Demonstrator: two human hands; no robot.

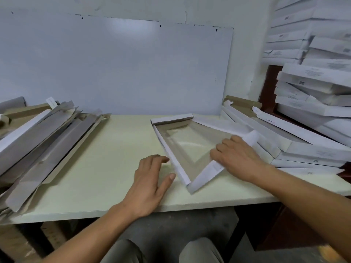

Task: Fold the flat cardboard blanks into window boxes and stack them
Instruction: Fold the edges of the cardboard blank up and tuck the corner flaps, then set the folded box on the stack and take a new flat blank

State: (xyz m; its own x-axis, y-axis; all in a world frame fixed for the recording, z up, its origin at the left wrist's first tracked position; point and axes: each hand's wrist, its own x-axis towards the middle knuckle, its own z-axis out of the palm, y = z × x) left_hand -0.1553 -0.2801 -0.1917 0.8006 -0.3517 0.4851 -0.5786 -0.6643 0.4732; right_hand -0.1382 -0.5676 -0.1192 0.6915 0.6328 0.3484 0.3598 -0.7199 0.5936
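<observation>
Pressing flat-fingered on the half-folded box (187, 147), the right hand (235, 156) could crease its clear window, while the left hand (150, 179) rests open just beside it on the surface (106, 158).

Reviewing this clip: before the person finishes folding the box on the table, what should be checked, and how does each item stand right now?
1. Right hand is on the half-folded white cardboard window box, fingers at its near right wall: ok.
2. Left hand is on the box: not ok, it rests open on the cream table beside it.
3. Far end flap is folded up: ok.
4. Near right wall is locked in place: cannot tell.
5. Pile of flat grey and white cardboard blanks at the left is within reach: ok.
6. Stack of finished white boxes at the right has room on top: ok.
</observation>
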